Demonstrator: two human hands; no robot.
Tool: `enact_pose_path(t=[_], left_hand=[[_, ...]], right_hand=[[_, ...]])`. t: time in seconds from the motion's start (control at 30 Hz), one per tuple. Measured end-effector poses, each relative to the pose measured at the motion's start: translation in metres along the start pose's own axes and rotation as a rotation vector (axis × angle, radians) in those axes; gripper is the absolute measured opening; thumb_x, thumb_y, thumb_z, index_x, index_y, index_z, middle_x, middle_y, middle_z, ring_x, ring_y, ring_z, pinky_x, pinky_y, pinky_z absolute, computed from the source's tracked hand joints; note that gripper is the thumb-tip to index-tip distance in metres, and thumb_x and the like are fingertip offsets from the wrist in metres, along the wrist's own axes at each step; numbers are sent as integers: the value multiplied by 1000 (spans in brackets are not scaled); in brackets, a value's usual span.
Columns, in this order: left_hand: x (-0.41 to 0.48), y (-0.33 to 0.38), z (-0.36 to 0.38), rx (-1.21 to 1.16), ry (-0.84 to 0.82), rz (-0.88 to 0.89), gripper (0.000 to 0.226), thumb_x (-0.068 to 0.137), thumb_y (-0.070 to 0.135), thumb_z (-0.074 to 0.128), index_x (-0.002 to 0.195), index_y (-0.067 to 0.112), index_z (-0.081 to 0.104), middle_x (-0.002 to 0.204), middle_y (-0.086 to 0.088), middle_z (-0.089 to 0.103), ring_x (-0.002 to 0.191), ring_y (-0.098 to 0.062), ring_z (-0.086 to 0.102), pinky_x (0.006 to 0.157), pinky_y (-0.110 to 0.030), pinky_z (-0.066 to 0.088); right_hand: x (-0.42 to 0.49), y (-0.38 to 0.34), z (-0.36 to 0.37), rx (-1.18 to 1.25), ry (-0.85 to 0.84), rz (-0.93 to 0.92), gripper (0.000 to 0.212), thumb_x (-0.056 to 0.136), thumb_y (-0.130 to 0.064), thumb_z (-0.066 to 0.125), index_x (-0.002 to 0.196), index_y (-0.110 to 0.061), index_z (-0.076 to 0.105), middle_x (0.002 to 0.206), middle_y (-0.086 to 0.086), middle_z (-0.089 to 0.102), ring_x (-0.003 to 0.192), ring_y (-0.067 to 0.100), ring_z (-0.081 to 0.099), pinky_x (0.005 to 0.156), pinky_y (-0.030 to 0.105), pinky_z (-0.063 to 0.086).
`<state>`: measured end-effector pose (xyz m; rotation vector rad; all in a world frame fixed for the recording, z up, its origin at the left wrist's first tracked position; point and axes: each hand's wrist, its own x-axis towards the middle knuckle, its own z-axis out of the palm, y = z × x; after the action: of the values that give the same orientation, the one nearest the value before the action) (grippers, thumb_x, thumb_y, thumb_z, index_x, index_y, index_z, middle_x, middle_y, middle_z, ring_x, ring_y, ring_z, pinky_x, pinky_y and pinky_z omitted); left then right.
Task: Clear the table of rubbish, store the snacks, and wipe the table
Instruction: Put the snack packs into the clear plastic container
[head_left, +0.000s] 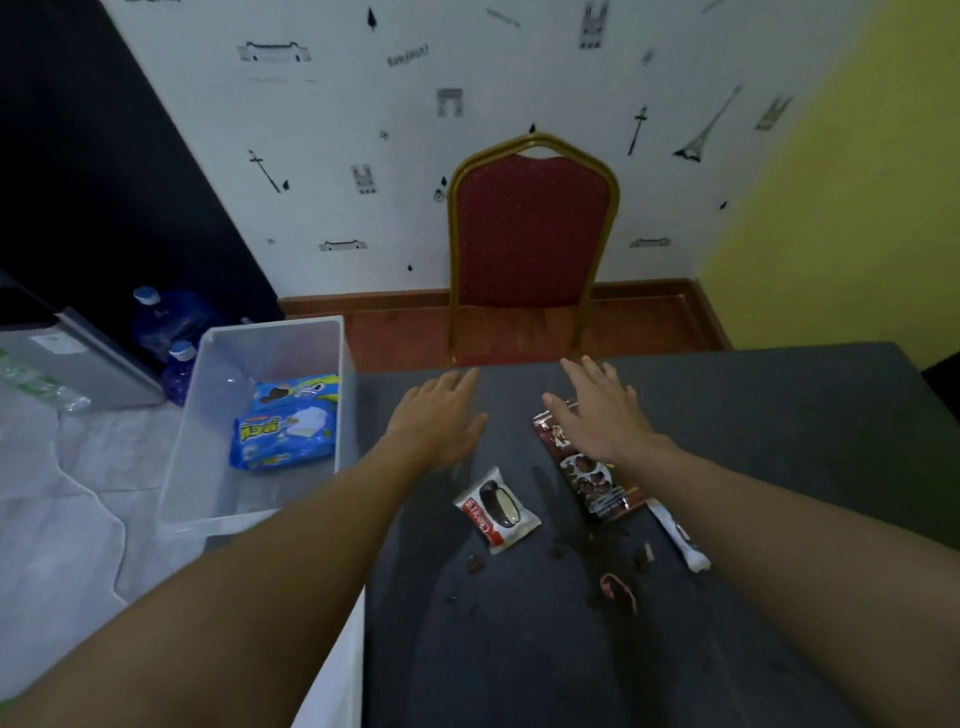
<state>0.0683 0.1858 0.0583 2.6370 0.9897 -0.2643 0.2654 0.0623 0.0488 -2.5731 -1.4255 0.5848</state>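
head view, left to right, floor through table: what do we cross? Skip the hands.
Blue water bottles → clear bin holding blue snack packs → white-and-red snack pack → brown snack pack → white wrapper.

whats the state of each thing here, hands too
dark grey table, strewn with crumbs and wrapper scraps
left hand, open, fingers straight
right hand, open, over long brown snack pack
clear plastic bin, lidless, holds two blue snack packs
white-and-red pie packet, lying flat on table
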Motion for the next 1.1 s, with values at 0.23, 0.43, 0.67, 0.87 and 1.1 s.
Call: enact_pose_path(t=[0.23,0.43,0.67,0.87,1.1], left_hand=[[2,34,48,-52,-215,-85,81,91,53,48,157,24,9,158,-11,26,137,-36,37,109,-51,37],[-2,47,90,-107,-417,-196,109,75,63,67,156,32,1,161,-11,13,138,-40,36,108,-55,40],[-8,66,120,-73,-434,-251,107,74,46,79,153,26,10,150,-13,18,134,-42,29,105,-50,43],[-7,72,124,-80,-387,-269,85,77,43,75,144,23,26,137,-14,28,128,-39,36,100,-50,47],[-6,76,118,-138,-292,-270,72,77,62,64,131,18,43,127,-14,40,113,-33,50,94,-47,51]], right_hand=[[-12,61,14,18,-33,46,69,99,-58,40,157,-26,21,166,7,15,152,32,10,119,60,15],[-25,102,28,9,-99,100,73,96,-58,47,156,-29,17,165,9,16,151,34,13,117,64,18],[-51,140,45,-76,-249,235,105,75,-63,67,154,-29,7,165,6,11,148,32,19,110,62,33],[-69,156,61,-48,-290,393,118,73,-39,84,157,-26,2,156,14,19,143,35,25,106,50,43],[-70,160,54,-22,-201,417,83,77,-29,83,140,-21,29,140,13,30,124,33,46,93,41,52]])
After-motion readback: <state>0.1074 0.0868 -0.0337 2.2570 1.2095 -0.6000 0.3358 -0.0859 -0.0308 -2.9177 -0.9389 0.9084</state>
